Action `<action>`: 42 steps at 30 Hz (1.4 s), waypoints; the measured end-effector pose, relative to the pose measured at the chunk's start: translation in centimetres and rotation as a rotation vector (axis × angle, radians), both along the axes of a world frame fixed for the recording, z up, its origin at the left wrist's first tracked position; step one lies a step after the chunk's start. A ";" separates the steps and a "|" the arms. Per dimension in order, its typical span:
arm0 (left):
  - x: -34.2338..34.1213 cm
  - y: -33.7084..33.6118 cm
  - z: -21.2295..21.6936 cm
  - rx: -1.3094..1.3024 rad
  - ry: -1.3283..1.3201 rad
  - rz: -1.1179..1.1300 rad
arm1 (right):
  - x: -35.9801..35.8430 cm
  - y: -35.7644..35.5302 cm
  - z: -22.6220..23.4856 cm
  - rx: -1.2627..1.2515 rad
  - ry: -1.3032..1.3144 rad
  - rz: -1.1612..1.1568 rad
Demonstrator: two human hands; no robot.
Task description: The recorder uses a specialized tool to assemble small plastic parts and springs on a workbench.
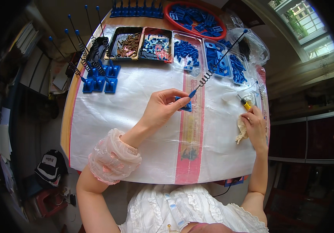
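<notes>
My left hand (163,105) pinches the blue lower end of a black coil-spring rod (209,73), which slants up to the right and has a small blue tip. Beneath those fingers a blue square base (186,105) shows in part; whether the hand grips it too is hidden. Over on the right, my right hand (254,125) is closed round a screwdriver (246,104) with a yellow and black handle, its tip pointing away from me. A crumpled cream cloth (242,130) lies beside and partly under that hand.
Several blue bases with upright coil rods (99,79) stand at the left. Along the back are trays of brass-coloured screws (129,46), nuts (155,46) and blue parts (185,52). Behind them sit a red basin (223,33) and a row of blue pieces (136,11). White sheeting (128,89) covers the table.
</notes>
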State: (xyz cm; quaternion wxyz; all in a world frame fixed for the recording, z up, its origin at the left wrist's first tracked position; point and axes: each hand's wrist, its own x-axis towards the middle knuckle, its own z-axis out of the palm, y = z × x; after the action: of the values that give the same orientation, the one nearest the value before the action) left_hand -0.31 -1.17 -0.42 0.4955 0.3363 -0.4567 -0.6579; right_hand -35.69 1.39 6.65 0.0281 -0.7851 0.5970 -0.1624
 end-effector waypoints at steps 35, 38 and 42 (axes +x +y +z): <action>-0.5 1.3 0.3 -0.525 -0.467 0.163 | 12.1 -1.3 -3.3 0.272 -0.859 0.240; -0.6 1.3 0.3 -0.551 -0.482 0.184 | 12.1 -1.4 -3.5 0.272 -0.885 0.264; -0.6 1.4 0.2 -0.557 -0.467 0.193 | 12.0 -1.5 -4.2 0.223 -0.885 0.306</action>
State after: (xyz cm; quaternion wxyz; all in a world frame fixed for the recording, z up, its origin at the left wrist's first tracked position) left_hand -0.96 0.18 -0.20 0.5101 0.3713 -0.6851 -0.3642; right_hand -23.71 -0.06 2.45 0.3871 -0.7117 0.4192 -0.4097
